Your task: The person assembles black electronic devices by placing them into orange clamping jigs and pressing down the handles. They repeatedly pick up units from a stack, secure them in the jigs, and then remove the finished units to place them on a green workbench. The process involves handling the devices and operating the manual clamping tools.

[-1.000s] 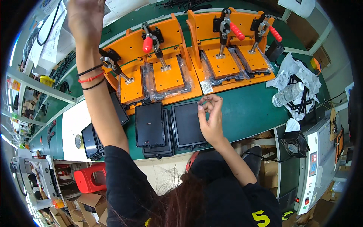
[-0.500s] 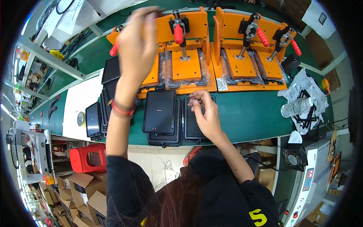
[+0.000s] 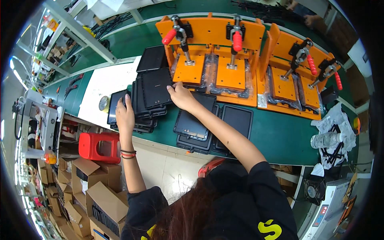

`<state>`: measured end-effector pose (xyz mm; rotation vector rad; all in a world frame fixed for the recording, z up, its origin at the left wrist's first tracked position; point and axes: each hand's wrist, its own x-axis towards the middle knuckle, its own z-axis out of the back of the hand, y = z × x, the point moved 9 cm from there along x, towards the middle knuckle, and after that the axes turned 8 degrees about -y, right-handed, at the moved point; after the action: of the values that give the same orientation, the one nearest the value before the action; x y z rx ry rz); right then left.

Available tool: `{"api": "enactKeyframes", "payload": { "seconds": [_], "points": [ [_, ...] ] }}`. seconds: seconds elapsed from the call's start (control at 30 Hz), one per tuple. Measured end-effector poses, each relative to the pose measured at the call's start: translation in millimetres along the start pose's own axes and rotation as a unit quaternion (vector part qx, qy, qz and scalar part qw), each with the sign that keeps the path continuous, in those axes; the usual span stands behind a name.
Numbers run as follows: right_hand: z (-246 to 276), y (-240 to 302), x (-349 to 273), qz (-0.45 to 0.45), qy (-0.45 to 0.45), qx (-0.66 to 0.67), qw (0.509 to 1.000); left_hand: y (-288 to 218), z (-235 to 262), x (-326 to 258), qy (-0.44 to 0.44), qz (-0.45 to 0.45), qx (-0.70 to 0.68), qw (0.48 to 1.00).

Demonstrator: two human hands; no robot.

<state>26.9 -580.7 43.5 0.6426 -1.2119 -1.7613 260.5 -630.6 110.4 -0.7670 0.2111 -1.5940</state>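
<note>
Right now, a pile of black trays [image 3: 151, 96] is held from both sides on the green bench [image 3: 276, 134]. The top tray is tilted a little. The left hand [image 3: 125, 112] is pressed on the left edge of the pile with its fingers curled over it. The right hand [image 3: 182, 96] is laid on the right edge of the top tray, and the tray is gripped by its fingers. One more black tray [image 3: 153, 58] is seen behind the pile, on a white mat [image 3: 102, 84]. One round grey disc [image 3: 103, 103] is lying on that mat, near the left hand.

Just beside the pile, under the right arm, two lower piles of black trays [image 3: 196, 124] are set side by side. Behind them, two orange press stands [image 3: 212, 34] are placed on the bench. Four red-handled clamps [image 3: 237, 40] are counted, two on each stand. Four clear plastic packs are lying under the clamps.

At the far right, one clear bottle [image 3: 326, 140] is resting on a crumpled white sheet. Below the bench, one red stool [image 3: 99, 147] is seen, with open brown boxes [image 3: 96, 196] near it.
</note>
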Motion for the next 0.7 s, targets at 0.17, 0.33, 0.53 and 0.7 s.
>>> {"api": "enactKeyframes", "payload": {
  "seconds": [0.17, 0.33, 0.53, 0.7],
  "points": [
    [-25, -2, -3, -0.093, 0.004, 0.023, 0.995, 70, -32, 31, 0.190, 0.063, -0.121, 0.972],
    [-53, -17, -2, -0.067, 0.002, 0.064, 0.996, 67, -61, 21, 0.293, 0.095, -0.321, 0.896],
    [-79, -15, -16, -0.108, 0.036, 0.130, 0.985, 51, -64, 12, 0.279, 0.113, -0.380, 0.875],
    [-105, 14, -27, -0.071, 0.064, 0.089, 0.991, 49, -53, 10, 0.252, 0.215, -0.386, 0.861]
  ]
}}
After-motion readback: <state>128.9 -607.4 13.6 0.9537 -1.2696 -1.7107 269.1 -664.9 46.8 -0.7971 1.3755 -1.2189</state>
